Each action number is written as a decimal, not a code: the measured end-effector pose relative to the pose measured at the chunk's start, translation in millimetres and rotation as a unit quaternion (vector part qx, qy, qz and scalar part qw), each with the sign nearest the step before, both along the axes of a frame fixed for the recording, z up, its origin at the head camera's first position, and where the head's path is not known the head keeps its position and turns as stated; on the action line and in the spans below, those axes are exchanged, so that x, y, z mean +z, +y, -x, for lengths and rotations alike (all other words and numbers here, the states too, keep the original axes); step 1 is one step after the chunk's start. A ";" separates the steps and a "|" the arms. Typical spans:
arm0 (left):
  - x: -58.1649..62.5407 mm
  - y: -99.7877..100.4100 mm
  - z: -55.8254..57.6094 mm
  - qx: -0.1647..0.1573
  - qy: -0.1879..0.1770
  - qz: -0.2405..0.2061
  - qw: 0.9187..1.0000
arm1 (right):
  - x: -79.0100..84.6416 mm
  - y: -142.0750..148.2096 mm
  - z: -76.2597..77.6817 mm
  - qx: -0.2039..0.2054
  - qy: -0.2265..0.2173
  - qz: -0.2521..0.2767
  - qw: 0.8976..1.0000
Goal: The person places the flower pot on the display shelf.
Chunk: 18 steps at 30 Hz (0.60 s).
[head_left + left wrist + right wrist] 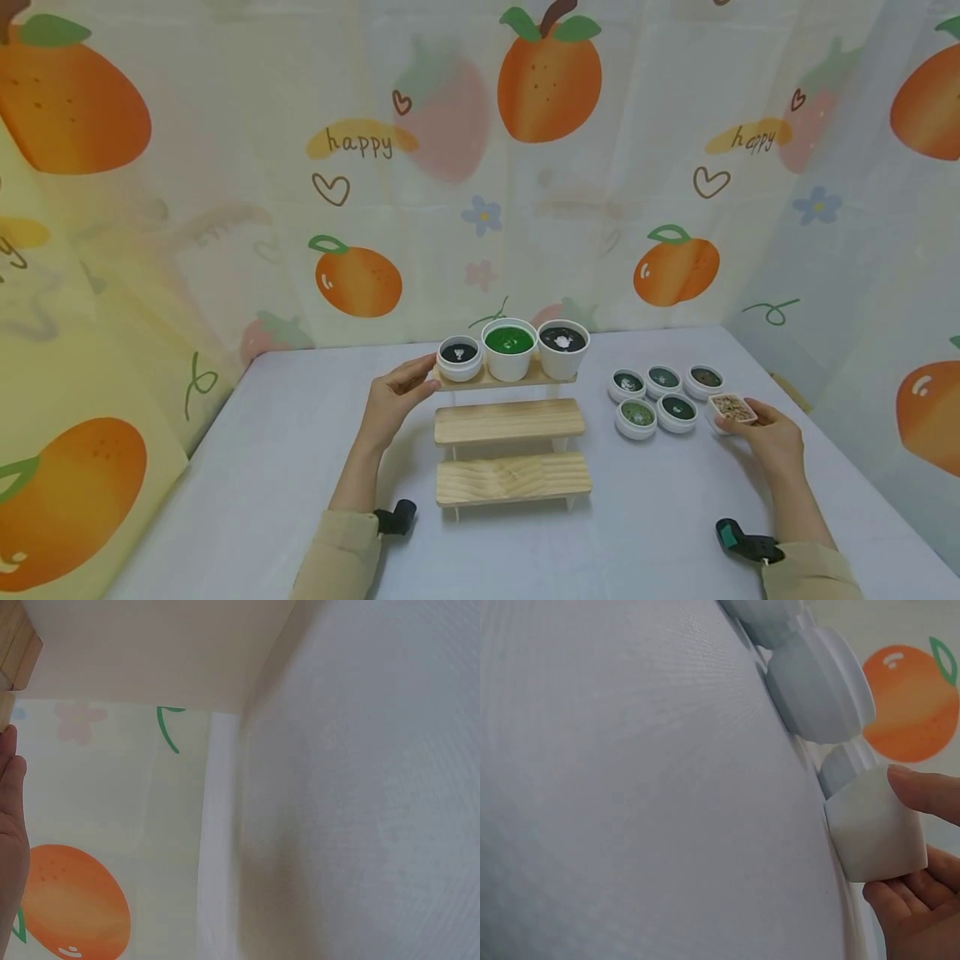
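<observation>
- Right hand (772,437): thumb and fingers pinch the square pot (730,410) from its two sides, thumb on the near one.
- Square pot: smooth, white, straight-walled with softened corners, filled with coarse tan bits. It is at the right end of the pot group; whether its base rests on the bench (285,483) or sits just above, I cannot tell.
- Left hand (393,402): at the left end of the top shelf (491,384), beside the low pot (460,368); thumb and fingers are slightly parted. The left wrist view shows fingertips at a wooden edge; I cannot tell whether they pinch it.
- Stand: three pale, grained planks in steps, the middle shelf (510,422) and bottom shelf (513,481) with rounded corners and thin white legs.
- Top shelf carries the low pot, then two taller, tapered cups: the green cup (510,360) and the dark cup (564,360). All are white, round-rimmed and close together.
- Five round pots (636,425), squat, white and glossy with green to dark fillings, stand in two rows, just left of and behind the square pot.
- Edges: the bench's right edge slants past the right hand; its far edge runs behind the top shelf.
- Room: a strip of white cloth separates stand and round pots; a broader stretch lies left of the stand.
</observation>
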State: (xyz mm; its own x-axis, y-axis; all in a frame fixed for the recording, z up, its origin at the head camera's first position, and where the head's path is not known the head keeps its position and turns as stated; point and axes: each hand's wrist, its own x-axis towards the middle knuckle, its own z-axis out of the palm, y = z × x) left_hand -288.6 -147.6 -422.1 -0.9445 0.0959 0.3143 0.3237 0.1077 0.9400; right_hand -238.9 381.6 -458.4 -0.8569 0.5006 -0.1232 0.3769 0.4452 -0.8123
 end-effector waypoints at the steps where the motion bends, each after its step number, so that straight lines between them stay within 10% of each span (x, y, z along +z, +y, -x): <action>1: 0.0 0.0 0.0 0.000 0.000 -0.001 1.000 | -0.1 0.1 0.1 0.001 0.000 0.002 1.000; 18: -0.8 -0.3 0.3 0.004 -0.003 0.008 1.000 | 10.9 -1.5 3.5 -0.030 0.004 0.033 0.999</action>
State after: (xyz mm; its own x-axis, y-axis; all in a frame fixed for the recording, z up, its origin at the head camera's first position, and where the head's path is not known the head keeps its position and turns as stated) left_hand -288.9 -147.9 -422.9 -0.9473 0.0934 0.3064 0.3165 0.1251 0.9403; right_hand -242.4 380.1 -447.6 -0.8261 0.5427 -0.1518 0.3955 0.3664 -0.8422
